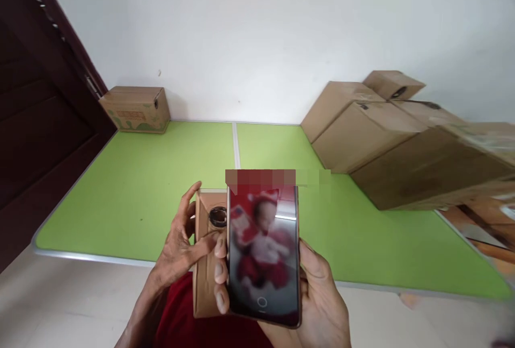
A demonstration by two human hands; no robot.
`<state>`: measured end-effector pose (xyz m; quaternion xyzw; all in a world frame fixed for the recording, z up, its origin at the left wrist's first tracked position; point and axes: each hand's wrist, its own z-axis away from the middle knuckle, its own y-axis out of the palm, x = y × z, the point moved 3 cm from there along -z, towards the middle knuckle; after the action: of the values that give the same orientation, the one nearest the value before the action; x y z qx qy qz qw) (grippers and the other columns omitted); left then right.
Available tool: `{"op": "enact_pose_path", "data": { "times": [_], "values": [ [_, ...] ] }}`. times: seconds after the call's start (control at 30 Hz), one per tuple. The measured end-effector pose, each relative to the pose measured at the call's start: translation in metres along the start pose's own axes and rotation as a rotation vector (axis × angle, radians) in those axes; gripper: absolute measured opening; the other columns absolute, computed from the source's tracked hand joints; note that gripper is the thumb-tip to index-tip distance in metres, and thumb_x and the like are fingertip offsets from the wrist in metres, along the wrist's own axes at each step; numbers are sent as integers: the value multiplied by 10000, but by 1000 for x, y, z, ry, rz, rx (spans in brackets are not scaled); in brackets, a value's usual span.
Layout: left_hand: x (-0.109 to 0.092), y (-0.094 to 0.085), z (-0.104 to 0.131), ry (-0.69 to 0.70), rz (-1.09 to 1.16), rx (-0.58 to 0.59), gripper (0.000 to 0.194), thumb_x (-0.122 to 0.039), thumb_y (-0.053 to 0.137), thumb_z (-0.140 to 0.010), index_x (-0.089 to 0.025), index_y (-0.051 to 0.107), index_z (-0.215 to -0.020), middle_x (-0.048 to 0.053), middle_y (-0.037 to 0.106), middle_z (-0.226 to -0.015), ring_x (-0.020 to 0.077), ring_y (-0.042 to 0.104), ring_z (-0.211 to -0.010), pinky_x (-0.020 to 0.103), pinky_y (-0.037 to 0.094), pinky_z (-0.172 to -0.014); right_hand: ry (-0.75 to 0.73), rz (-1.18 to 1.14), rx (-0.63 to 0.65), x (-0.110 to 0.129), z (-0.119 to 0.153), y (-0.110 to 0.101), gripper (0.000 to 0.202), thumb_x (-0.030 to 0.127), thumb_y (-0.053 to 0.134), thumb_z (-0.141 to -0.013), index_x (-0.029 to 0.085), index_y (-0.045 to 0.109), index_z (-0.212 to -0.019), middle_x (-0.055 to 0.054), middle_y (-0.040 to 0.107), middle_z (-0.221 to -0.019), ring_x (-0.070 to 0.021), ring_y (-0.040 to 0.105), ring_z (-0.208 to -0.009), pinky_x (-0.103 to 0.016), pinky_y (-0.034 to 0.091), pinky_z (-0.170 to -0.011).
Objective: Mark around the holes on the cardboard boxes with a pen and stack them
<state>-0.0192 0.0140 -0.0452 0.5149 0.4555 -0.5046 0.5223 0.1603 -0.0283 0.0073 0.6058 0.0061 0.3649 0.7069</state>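
A smartphone point(263, 262) is held upright in my right hand point(322, 289), its lit screen facing me with a blurred picture of a person in red and white. My fingers wrap behind it and show along its left edge; the thumb lies on the right edge. Beside and partly behind the phone, my left hand point(179, 249) grips a small brown cardboard box point(207, 283) by its left side, thumb across its front. A round dark-rimmed opening shows near the box's top. The phone hides the box's right part.
Both hands are above the near edge of a green folding table point(132, 203). A printed cardboard box point(139, 112) stands at the back left, near a dark door point(36, 85). Several cardboard boxes point(378, 133) are piled on the right, against the white wall point(249, 31).
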Motion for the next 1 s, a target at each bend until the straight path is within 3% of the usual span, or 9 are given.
{"op": "enact_pose_path", "data": {
  "times": [0.13, 0.23, 0.33, 0.43, 0.57, 0.67, 0.77, 0.9, 1.0],
  "values": [
    [-4, -2, -1, -70, -55, -35, 1134, -545, 921, -840, -363, 281, -1759, 131, 706, -1506, 351, 728, -1326, 442, 615, -1075, -163, 28, -39, 28, 11, -24, 502, 627, 628, -1020, 196, 854, -1143, -156, 836, -1125, -322, 778, -981, -449, 651, -817],
    [-12, 2, -2, -111, -133, -84, 1141, -609, 926, -800, -367, 331, -1743, 128, 707, -1509, 379, 713, -1358, 441, 634, -1048, -241, 33, -80, 51, 17, -58, 549, 645, 664, -1009, 167, 841, -1213, -144, 847, -1113, -272, 794, -920, -385, 660, -767],
    [-19, 12, -3, -126, -196, -95, 1147, -664, 907, -790, -378, 334, -1742, 117, 726, -1460, 379, 732, -1319, 441, 651, -1015, -286, 128, -266, 75, 19, -107, 561, 651, 616, -1042, 148, 820, -1183, -154, 855, -1085, -283, 822, -909, -417, 678, -798],
    [-22, 21, -3, -122, -227, -80, 1150, -681, 902, -784, -373, 342, -1740, 104, 759, -1396, 378, 732, -1320, 440, 656, -1010, -292, 255, -480, 96, 17, -156, 490, 547, 506, -1120, 138, 769, -1185, -169, 859, -1049, -292, 846, -886, -445, 682, -846],
    [-22, 26, -4, -120, -241, -74, 1123, -678, 899, -796, -374, 359, -1733, 93, 760, -1422, 375, 703, -1373, 450, 628, -1079, -268, 348, -622, 115, 9, -199, 386, 425, 495, -1152, 107, 709, -1187, -162, 852, -911, -256, 838, -746, -382, 674, -764],
    [-22, 26, -5, -123, -250, -79, 1116, -680, 905, -787, -393, 373, -1725, 92, 757, -1433, 383, 721, -1346, 463, 638, -1065, -251, 448, -704, 124, 5, -217, 371, 423, 490, -1154, 118, 699, -1123, -135, 827, -807, -249, 812, -666, -357, 646, -680],
    [-23, 26, -6, -121, -266, -86, 1134, -691, 904, -778, -396, 365, -1731, 104, 757, -1430, 399, 721, -1340, 485, 642, -1055, -236, 585, -769, 133, 3, -228, 405, 521, 574, -1113, 158, 710, -998, -92, 801, -754, -245, 779, -624, -351, 612, -637],
    [-23, 27, -6, -135, -285, -86, 1147, -711, 897, -770, -391, 363, -1734, 108, 764, -1422, 404, 705, -1361, 516, 607, -1105, -198, 853, -899, 147, 9, -238, 503, 643, 609, -1080, 175, 717, -929, -20, 753, -749, -198, 719, -634, -358, 601, -694],
    [-23, 27, -6, -134, -294, -87, 1134, -712, 896, -771, -394, 376, -1728, 105, 756, -1435, 395, 712, -1343, 507, 602, -1100, -184, 1104, -1013, 156, 19, -239, 492, 645, 636, -1073, 184, 712, -919, 9, 726, -817, -172, 692, -718, -353, 591, -760]
  ]
}}
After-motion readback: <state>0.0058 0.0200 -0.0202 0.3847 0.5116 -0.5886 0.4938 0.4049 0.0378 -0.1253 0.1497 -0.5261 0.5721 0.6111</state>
